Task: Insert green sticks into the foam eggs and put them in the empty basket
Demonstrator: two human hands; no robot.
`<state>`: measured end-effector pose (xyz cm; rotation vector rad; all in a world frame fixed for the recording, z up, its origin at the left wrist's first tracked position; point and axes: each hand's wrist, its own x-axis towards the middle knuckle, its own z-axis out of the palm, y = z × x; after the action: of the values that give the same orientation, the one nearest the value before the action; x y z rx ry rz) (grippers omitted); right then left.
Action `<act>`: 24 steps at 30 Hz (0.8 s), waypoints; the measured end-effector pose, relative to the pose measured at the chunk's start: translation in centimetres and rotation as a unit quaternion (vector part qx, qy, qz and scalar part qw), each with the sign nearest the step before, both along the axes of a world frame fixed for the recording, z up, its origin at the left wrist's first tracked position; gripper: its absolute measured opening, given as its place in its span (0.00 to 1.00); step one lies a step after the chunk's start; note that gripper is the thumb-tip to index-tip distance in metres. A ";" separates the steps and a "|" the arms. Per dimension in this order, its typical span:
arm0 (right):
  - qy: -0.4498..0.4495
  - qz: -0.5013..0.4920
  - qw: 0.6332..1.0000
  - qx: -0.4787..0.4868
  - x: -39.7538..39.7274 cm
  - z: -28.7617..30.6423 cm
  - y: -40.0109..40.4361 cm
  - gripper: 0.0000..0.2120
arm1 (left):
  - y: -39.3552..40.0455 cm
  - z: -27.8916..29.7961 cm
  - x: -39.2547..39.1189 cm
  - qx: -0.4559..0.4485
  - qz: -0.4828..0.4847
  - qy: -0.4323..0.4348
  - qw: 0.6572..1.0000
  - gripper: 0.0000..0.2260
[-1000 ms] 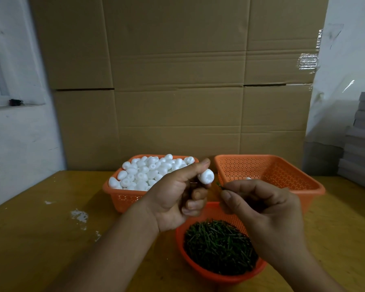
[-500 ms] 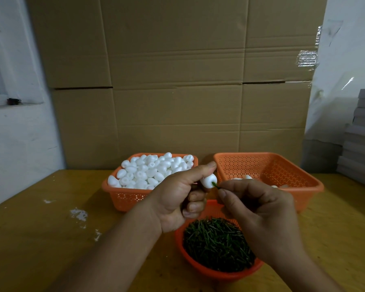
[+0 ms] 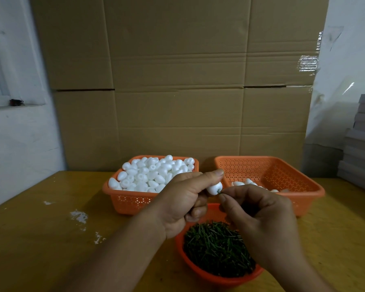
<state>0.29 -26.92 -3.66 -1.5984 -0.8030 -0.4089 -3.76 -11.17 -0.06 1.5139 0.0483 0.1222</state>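
Cardboard boxes (image 3: 177, 81) wall off the back of a yellow wooden table (image 3: 40, 239) where a person works with both hands raised over the baskets. At the centre, the left hand (image 3: 181, 199) pinches one foam egg (image 3: 214, 188) between thumb and curled fingers, holding it above the near edge of the baskets. Right beside it, the right hand (image 3: 259, 213) is closed with its fingertips pressed together against the egg's end, where a sliver of green stick (image 3: 219, 192) shows at the foam; most of the stick is hidden, so how deep it sits cannot be told, though it looks as if the push is under way. Directly below the hands sits a round orange bowl (image 3: 200, 268) heaped with green sticks (image 3: 215, 249). Behind and to the left stands the supply basket (image 3: 131, 201), piled high with plain white eggs (image 3: 152, 173). Behind and to the right is the target basket (image 3: 282, 175), holding only a few eggs (image 3: 240, 183) along its near side, half hidden by the right hand. Judging by that, the job has barely begun: a handful are done, this egg must yet be finished and dropped in on the right, and nearly the whole heap on the left remains. Stacked grey boards (image 3: 362, 144) sit at the far right edge.
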 end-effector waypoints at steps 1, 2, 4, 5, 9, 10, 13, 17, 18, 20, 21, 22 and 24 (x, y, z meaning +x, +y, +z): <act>-0.001 -0.001 1.000 0.000 0.0 0.0 0.0 0.05 | 0.0 0.0 0.0 0.004 0.002 -0.004 1.000 0.15; -0.001 -0.002 1.000 0.000 -0.1 0.0 0.1 0.05 | -0.1 0.0 0.0 0.008 0.004 -0.007 1.000 0.15; -0.003 -0.005 1.000 0.000 -0.1 0.0 0.1 0.07 | -0.1 0.0 -0.1 0.016 0.009 -0.012 1.000 0.16; -0.004 -0.007 1.000 0.001 -0.1 0.0 0.0 0.08 | -0.1 0.1 -0.1 0.019 0.012 -0.015 1.000 0.16; -0.011 -0.004 1.000 0.010 -0.2 -0.1 0.1 0.08 | -0.4 0.3 -0.3 0.026 0.020 -0.041 0.999 0.17; -0.012 -0.004 1.000 0.012 -0.3 -0.1 0.1 0.07 | -0.6 0.4 -0.4 0.027 0.022 -0.051 0.998 0.16; -0.006 0.002 1.000 0.026 -0.3 -0.2 0.3 0.08 | -0.7 0.6 -0.7 0.041 0.035 -0.073 0.996 0.15; 0.006 0.003 0.999 0.053 -0.5 -0.2 0.5 0.04 | -1.0 0.7 -0.9 0.067 0.054 -0.098 0.991 0.16; 0.013 0.007 0.998 0.063 -0.6 -0.2 0.5 0.04 | -1.1 0.7 -0.9 0.071 0.057 -0.104 0.990 0.16; 0.035 0.023 0.996 0.082 -0.6 -0.3 0.6 0.05 | -1.2 0.6 -0.9 0.082 0.067 -0.117 0.987 0.16; 0.048 0.035 0.994 0.091 -0.7 -0.3 0.7 0.05 | -1.2 0.6 -0.8 0.090 0.074 -0.125 0.985 0.15; 0.061 0.048 0.992 0.100 -0.7 -0.2 0.7 0.05 | -1.3 0.5 -0.8 0.097 0.084 -0.137 0.982 0.15; 0.089 0.072 0.986 0.121 -0.7 -0.1 0.9 0.04 | -1.5 0.2 -0.6 0.122 0.113 -0.176 0.970 0.14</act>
<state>-0.45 -26.05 -3.73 -1.3212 -0.6989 -0.2435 -4.40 -12.70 0.10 1.7082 -0.0813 0.5957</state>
